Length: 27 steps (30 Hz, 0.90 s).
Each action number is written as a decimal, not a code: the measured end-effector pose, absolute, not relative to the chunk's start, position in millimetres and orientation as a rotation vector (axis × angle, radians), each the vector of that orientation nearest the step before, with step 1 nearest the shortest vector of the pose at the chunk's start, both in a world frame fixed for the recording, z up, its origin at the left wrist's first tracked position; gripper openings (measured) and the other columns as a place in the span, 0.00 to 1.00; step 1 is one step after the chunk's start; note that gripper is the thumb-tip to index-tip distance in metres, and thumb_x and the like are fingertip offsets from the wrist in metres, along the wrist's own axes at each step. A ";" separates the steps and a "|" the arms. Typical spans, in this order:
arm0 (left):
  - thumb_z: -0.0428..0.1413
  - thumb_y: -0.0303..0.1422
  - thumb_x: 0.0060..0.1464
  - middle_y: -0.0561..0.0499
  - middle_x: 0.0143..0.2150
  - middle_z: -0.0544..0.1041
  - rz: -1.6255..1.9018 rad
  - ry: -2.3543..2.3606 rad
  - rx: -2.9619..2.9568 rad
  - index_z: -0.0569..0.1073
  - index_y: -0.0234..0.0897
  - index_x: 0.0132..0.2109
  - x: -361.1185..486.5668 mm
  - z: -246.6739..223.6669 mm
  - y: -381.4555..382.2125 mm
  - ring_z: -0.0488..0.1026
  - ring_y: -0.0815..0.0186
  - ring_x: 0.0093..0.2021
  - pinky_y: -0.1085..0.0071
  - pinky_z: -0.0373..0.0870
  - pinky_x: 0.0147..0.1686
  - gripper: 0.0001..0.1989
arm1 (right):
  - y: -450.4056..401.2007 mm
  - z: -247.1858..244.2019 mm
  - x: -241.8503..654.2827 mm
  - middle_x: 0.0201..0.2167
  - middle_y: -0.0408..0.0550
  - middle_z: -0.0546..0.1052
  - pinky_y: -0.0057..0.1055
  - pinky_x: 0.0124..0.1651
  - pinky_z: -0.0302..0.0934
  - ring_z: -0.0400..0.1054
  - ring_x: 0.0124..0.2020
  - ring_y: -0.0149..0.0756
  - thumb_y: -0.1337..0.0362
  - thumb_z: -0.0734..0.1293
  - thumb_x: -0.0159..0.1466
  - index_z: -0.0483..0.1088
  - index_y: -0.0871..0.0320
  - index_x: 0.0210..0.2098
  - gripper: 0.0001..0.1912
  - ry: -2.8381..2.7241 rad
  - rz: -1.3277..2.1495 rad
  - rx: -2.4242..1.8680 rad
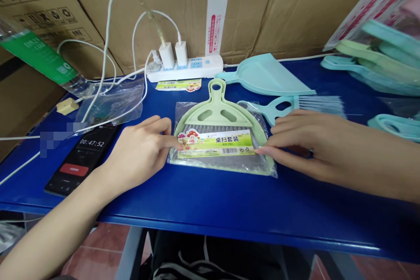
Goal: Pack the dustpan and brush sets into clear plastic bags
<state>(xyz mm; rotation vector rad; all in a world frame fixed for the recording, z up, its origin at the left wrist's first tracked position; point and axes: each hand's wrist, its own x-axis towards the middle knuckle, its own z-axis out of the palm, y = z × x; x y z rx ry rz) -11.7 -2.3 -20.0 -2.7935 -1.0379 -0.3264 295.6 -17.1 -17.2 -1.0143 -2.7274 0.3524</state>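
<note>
A light green dustpan and brush set [216,116] lies in a clear plastic bag on the blue table, its handle pointing away from me. Across its grey bristles sits a green and white label card [218,143]. My left hand [146,151] has its index fingertip on the card's left end, the other fingers curled in. At the card's right end, my right hand [295,140] touches with thumb and fingertips close together; whether plastic is pinched there is too small to tell. Just behind are a light blue dustpan [271,74] and a light blue brush [285,107].
A white power strip [197,68] with chargers and cables stands at the back by cardboard boxes. To the left are a phone [80,157], a bottle [39,54] and a plastic bag [127,96]. More wrapped sets [383,61] are piled at the right.
</note>
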 end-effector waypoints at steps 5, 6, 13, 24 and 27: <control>0.45 0.22 0.56 0.50 0.28 0.72 -0.329 -1.058 -2.790 0.82 0.43 0.33 -12.1 -19.5 -2.7 0.69 0.65 0.27 0.71 0.62 0.23 0.21 | -16.6 -19.7 294.2 0.18 0.42 0.70 0.38 0.31 0.57 0.64 0.21 0.34 0.62 0.54 0.74 0.67 0.53 0.22 0.24 -2.716 0.306 -1.022; 0.45 0.22 0.57 0.50 0.28 0.72 -0.333 -1.062 -2.787 0.82 0.43 0.32 -12.1 -19.7 -2.5 0.69 0.64 0.27 0.70 0.62 0.23 0.21 | -16.7 -20.6 293.3 0.19 0.42 0.70 0.37 0.31 0.57 0.64 0.21 0.34 0.62 0.54 0.73 0.67 0.53 0.23 0.23 -2.715 0.302 -1.030; 0.45 0.22 0.55 0.51 0.28 0.74 -0.327 -1.096 -2.794 0.81 0.41 0.33 -10.9 -20.3 -1.7 0.71 0.64 0.28 0.70 0.63 0.24 0.20 | -15.2 -32.4 286.5 0.18 0.44 0.68 0.32 0.27 0.54 0.63 0.22 0.34 0.63 0.55 0.69 0.61 0.53 0.21 0.19 -2.653 0.321 -1.217; 0.44 0.22 0.56 0.51 0.30 0.76 -0.307 -1.101 -2.726 0.78 0.38 0.33 -10.6 -21.4 -2.3 0.73 0.62 0.30 0.68 0.63 0.24 0.18 | -16.2 -31.5 281.4 0.16 0.42 0.64 0.33 0.25 0.45 0.55 0.18 0.34 0.57 0.51 0.68 0.52 0.52 0.21 0.19 -2.596 0.525 -1.423; 0.44 0.21 0.56 0.51 0.30 0.77 -0.289 -1.092 -2.737 0.77 0.37 0.33 -10.2 -22.4 -2.3 0.74 0.61 0.31 0.68 0.65 0.25 0.18 | -15.4 -32.0 279.4 0.16 0.42 0.64 0.33 0.25 0.44 0.55 0.18 0.34 0.56 0.51 0.68 0.52 0.52 0.21 0.19 -2.601 0.510 -1.434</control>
